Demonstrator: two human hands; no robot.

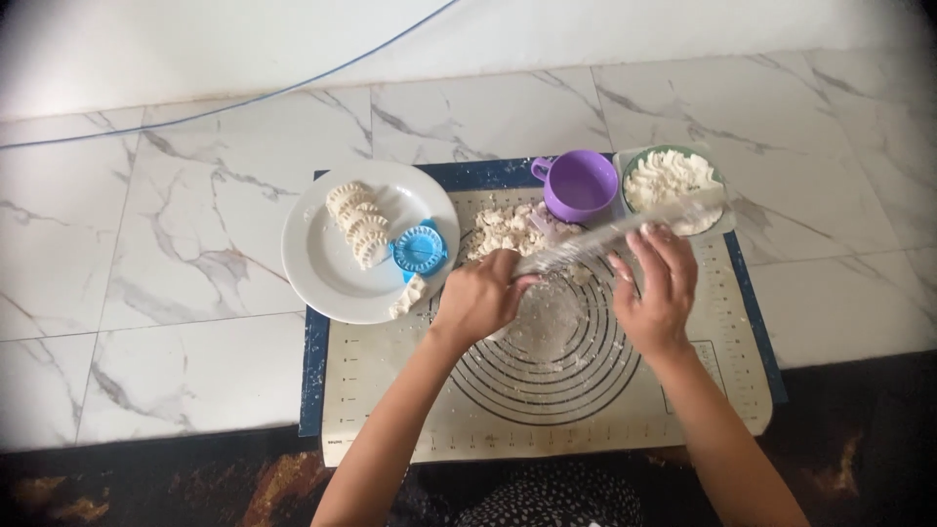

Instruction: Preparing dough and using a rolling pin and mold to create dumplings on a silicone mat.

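Under both hands, a clear rolling pin: left hand grips its end, right hand lies open. Uneven pressure could tear the dough.

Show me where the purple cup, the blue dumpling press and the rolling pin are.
purple cup (pixel 580 185), head view, inner bottom
blue dumpling press (pixel 418 248), head view, round centre
rolling pin (pixel 605 235), head view, middle of the shaft

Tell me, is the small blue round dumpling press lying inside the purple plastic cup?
No, the blue round dumpling press lies on the white round plate, beside the purple plastic cup.
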